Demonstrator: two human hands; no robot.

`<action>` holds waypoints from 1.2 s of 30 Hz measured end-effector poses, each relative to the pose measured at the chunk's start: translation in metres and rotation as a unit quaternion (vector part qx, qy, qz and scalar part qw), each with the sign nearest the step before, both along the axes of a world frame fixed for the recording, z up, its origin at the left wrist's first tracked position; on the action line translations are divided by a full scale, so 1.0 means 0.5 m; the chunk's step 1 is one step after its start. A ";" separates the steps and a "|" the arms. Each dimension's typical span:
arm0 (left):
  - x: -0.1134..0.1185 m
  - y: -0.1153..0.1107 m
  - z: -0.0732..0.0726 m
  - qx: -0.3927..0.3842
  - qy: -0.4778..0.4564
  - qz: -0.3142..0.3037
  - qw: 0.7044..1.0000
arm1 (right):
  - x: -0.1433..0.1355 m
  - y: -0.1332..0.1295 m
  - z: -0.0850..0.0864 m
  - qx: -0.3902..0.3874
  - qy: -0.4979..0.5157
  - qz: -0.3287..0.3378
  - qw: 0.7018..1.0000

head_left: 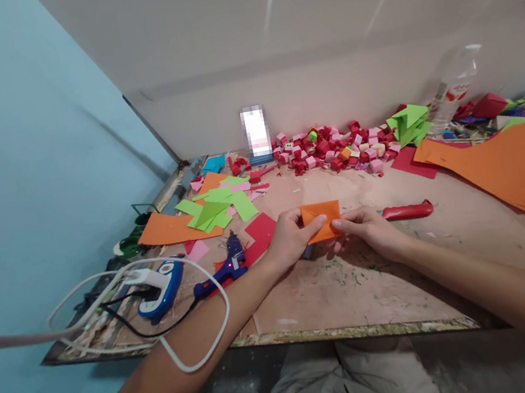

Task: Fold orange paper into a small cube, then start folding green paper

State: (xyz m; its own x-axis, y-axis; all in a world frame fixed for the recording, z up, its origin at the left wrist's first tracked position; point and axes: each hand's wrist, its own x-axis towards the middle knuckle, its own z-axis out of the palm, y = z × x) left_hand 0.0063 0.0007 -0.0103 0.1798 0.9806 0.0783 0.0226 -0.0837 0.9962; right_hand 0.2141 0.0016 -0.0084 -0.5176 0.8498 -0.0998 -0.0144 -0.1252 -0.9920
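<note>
An orange folded paper square [320,213] is held up over the near middle of the table, with crease lines across its face. My left hand [292,232] grips its left side, thumb pressed on the front. On the right side my right hand [362,226] pinches it, thumb on the front and fingers behind, partly hidden. Just right of that hand lies a red-handled cutter or knife [407,211], its blade end hidden by the hand. A blue hot glue gun [227,270] rests left of my left wrist, beside red paper [260,234].
Many small red and pink paper cubes [335,150] are heaped at the back. Green paper strips [216,208] lie left, large orange sheets [511,166] right. A phone [256,133], plastic bottle [459,87] and blue-white power strip [162,292] stand around. A white cable [226,311] crosses my left forearm.
</note>
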 end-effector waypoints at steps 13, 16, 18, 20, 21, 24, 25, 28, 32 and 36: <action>0.000 0.008 -0.001 0.004 -0.036 0.018 0.999 | 0.002 0.004 -0.006 -0.027 0.002 -0.022 0.999; -0.004 0.011 -0.001 -0.002 -0.036 0.027 0.999 | 0.005 0.006 -0.012 -0.049 0.033 -0.036 0.998; -0.005 0.012 -0.002 -0.004 -0.034 0.035 0.999 | 0.006 0.007 -0.014 -0.046 0.039 -0.044 0.997; -0.006 0.013 -0.001 -0.005 -0.037 0.037 0.999 | 0.006 0.007 -0.013 -0.032 0.031 -0.054 0.998; -0.005 0.014 -0.001 -0.006 -0.041 0.036 0.999 | 0.006 0.007 -0.012 -0.026 0.027 -0.057 0.998; -0.004 0.014 0.001 -0.005 -0.054 0.033 0.998 | 0.005 0.006 -0.009 -0.013 0.015 -0.062 0.998; -0.004 0.014 0.001 -0.006 -0.055 0.034 0.998 | 0.005 0.005 -0.009 -0.011 0.012 -0.065 0.998; -0.003 0.016 0.000 -0.016 -0.063 0.043 0.997 | 0.006 0.005 -0.011 -0.003 0.006 -0.076 0.997; -0.004 0.021 -0.004 -0.017 -0.078 0.056 0.995 | 0.010 0.006 -0.014 0.016 0.003 -0.080 0.997; -0.004 0.021 -0.005 -0.012 -0.078 0.049 0.996 | 0.011 0.005 -0.010 0.022 0.004 -0.075 0.997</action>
State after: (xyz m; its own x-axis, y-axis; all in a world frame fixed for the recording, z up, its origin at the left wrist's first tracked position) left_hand 0.0041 0.0112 -0.0127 0.0705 0.9948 0.0738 -0.1257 -0.0646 0.9900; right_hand 0.2197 0.0043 -0.0134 -0.3857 0.9209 -0.0573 -0.0381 -0.0779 -0.9962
